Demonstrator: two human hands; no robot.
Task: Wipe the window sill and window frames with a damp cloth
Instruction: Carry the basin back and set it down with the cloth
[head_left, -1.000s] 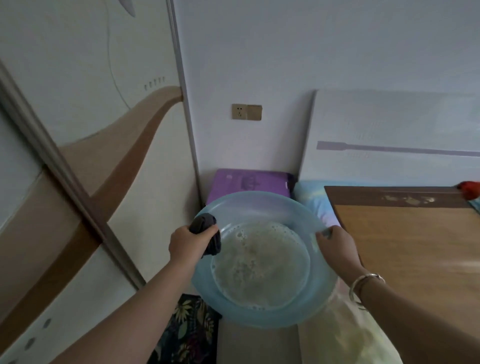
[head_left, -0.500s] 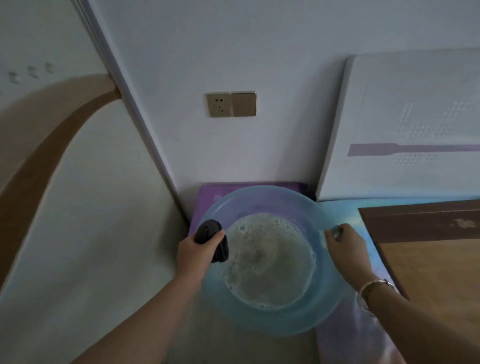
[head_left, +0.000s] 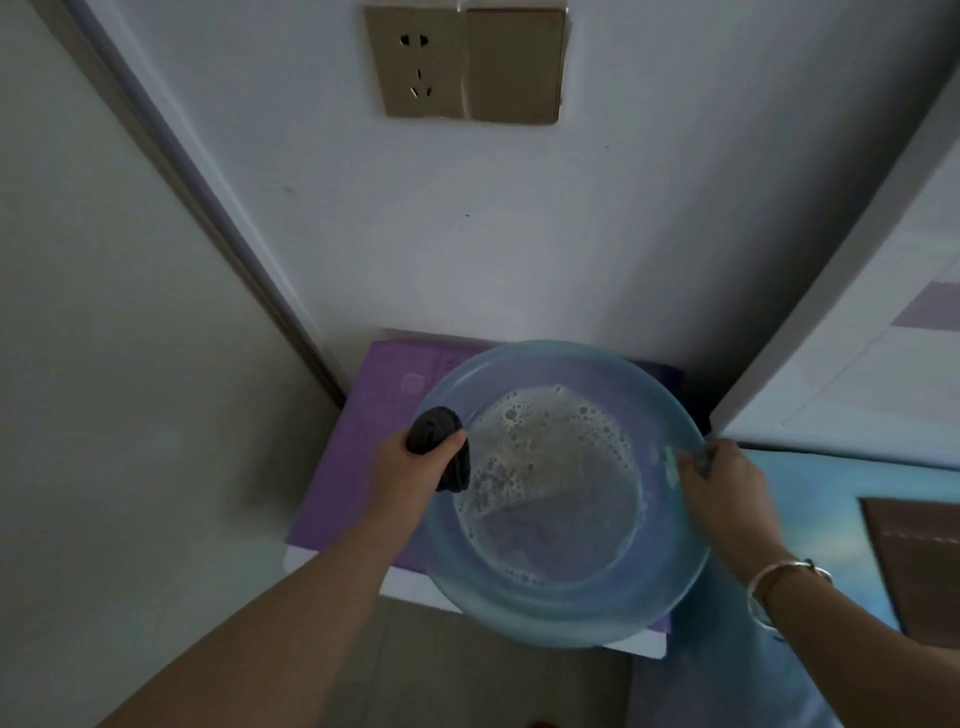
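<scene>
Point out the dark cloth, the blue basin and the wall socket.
dark cloth (head_left: 434, 427), head view, on the bunched top above the left hand's thumb.
blue basin (head_left: 566, 621), head view, on the bare near rim.
wall socket (head_left: 418, 67), head view, on the plate between its holes.

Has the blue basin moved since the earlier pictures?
Yes. The blue basin has come down toward the purple box and now overlaps it.

A purple box (head_left: 363, 467) on the floor (head_left: 467, 686) sits under the blue basin (head_left: 561, 608).
</scene>
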